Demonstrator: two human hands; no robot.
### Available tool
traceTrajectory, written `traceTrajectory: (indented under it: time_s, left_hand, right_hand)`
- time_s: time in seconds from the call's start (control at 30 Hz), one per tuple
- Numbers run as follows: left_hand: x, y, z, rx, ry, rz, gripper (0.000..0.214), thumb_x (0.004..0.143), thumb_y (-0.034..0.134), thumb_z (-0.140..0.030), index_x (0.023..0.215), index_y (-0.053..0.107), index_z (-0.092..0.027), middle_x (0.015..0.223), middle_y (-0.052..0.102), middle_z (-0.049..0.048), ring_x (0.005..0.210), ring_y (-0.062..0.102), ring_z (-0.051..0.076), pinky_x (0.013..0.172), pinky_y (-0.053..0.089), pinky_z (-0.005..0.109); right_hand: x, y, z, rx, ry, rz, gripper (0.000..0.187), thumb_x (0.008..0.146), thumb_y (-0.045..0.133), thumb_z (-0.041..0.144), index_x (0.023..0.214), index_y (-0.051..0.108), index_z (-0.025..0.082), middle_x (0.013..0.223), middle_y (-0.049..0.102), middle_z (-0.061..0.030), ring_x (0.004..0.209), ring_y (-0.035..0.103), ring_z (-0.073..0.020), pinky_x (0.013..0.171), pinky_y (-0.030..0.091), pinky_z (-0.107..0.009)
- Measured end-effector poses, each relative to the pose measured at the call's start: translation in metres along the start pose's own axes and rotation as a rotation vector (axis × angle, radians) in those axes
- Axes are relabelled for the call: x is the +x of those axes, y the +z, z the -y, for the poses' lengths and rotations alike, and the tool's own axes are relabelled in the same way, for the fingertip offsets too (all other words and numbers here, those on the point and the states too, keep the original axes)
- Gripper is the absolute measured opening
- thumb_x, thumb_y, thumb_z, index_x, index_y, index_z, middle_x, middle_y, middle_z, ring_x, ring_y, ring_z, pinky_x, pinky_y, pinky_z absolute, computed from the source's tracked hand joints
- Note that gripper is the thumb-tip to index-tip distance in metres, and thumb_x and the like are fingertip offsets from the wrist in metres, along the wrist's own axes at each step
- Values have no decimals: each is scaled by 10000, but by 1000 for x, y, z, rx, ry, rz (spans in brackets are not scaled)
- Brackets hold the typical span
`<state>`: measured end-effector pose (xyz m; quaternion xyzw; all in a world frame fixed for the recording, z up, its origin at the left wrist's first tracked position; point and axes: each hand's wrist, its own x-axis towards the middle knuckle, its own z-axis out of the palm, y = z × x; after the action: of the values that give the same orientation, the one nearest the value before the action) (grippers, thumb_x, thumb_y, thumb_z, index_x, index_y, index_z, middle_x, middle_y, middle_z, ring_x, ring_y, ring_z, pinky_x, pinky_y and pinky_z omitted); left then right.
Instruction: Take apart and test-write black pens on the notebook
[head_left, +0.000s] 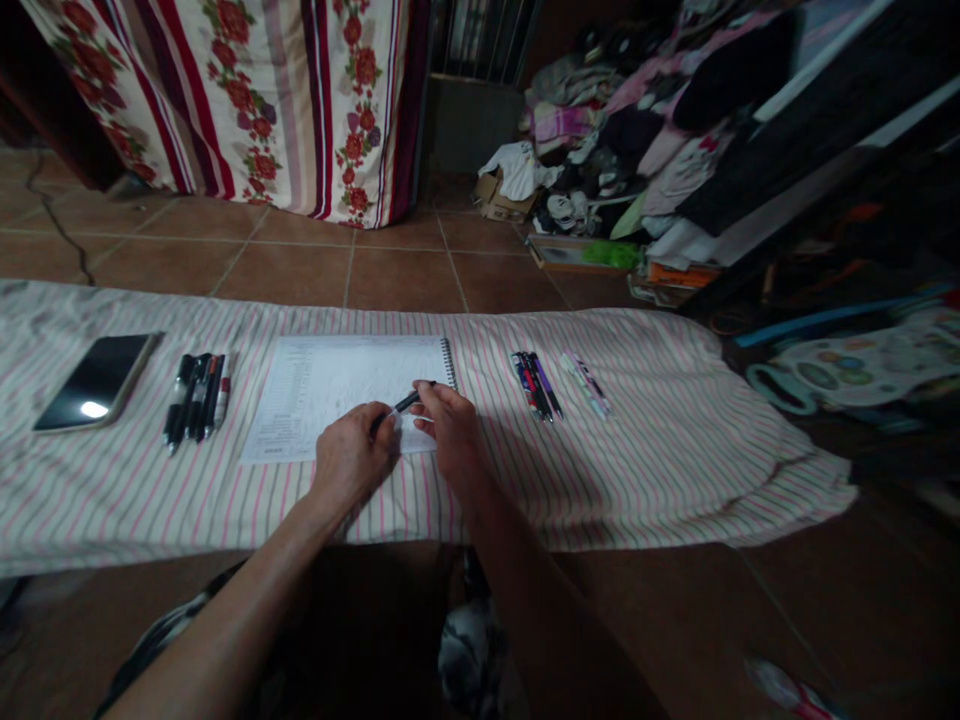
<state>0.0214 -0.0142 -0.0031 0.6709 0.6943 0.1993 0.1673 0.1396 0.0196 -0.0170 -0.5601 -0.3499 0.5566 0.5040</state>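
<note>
Over the lower right part of a spiral notebook (360, 375), a dark pen (407, 402) is held at a slant between both hands. My left hand (356, 445) is closed around its lower left end. The fingers of my right hand (450, 420) pinch its upper right end. The notebook page is white with printed lines and boxes; the wire binding runs along its right side. To the left lies a row of several dark pens (196, 395). On the right are a group of several pens (536, 385) and a pair of pale, patterned pens (586, 383).
A striped cloth (660, 440) covers the long low table. Toward its left end lies a smartphone (97, 382). Beyond are brown floor tiles (401, 275), a floral curtain (247, 100) and a heap of clothes (622, 140). A patterned light-coloured object (862, 365) stands at the right.
</note>
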Motion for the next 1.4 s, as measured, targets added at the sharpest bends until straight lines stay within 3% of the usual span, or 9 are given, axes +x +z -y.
traceTrajectory:
  time_s: [0.3, 0.5, 0.63, 0.8, 0.97, 1.17, 1.4]
  left_hand:
    - [-1, 0, 1, -14, 7, -19, 249, 835, 420, -298, 904, 637, -198, 873, 686, 54, 772, 622, 185, 674, 418, 288]
    - [1, 1, 2, -41, 21, -19, 261, 850, 407, -294, 946, 627, -190, 909, 688, 63, 797, 627, 196, 681, 427, 295]
    - [1, 2, 5, -58, 17, -6, 281, 841, 441, -294, 1050, 583, -171, 935, 686, 78, 808, 631, 202, 689, 434, 294]
    - [0, -1, 10, 33, 71, 4, 233, 842, 450, -295, 962, 617, -185, 866, 675, 56, 760, 621, 183, 648, 424, 269]
    - [-1, -3, 15, 221, 103, -52, 252, 847, 451, -344, 952, 658, -245, 894, 655, 38, 797, 600, 198, 576, 398, 261]
    - [3, 2, 24, 205, 167, -68, 270, 853, 445, -277, 1017, 652, -220, 897, 648, 59, 857, 562, 208, 698, 436, 285]
    - [8, 9, 33, 197, 229, -106, 274, 829, 460, -210, 1060, 606, -189, 872, 645, 70, 861, 534, 225, 743, 438, 325]
  right_hand:
    - [-1, 2, 0, -5, 32, 27, 304, 689, 584, 457, 782, 618, 170, 782, 625, -26, 676, 594, -108, 488, 421, -165]
    - [-6, 3, -2, -14, 76, 202, 245, 644, 642, 398, 727, 610, 170, 681, 604, 9, 639, 569, -95, 473, 345, -170]
    - [-4, 3, -3, -60, 56, 142, 232, 656, 630, 391, 705, 603, 165, 674, 626, 3, 644, 583, -101, 505, 368, -187]
    - [-3, 3, 0, -45, 71, 138, 253, 716, 583, 401, 817, 587, 169, 828, 681, -43, 694, 647, -120, 479, 377, -168]
    - [4, 0, -5, -5, 67, 80, 233, 738, 567, 380, 816, 566, 161, 815, 693, -60, 652, 660, -122, 438, 385, -151]
    - [8, -3, -8, 57, 29, 47, 229, 733, 589, 381, 786, 586, 158, 820, 695, -63, 689, 654, -117, 524, 477, -170]
    - [9, -5, -5, 54, 4, 21, 169, 741, 582, 320, 789, 570, 158, 771, 680, -46, 636, 640, -108, 531, 499, -186]
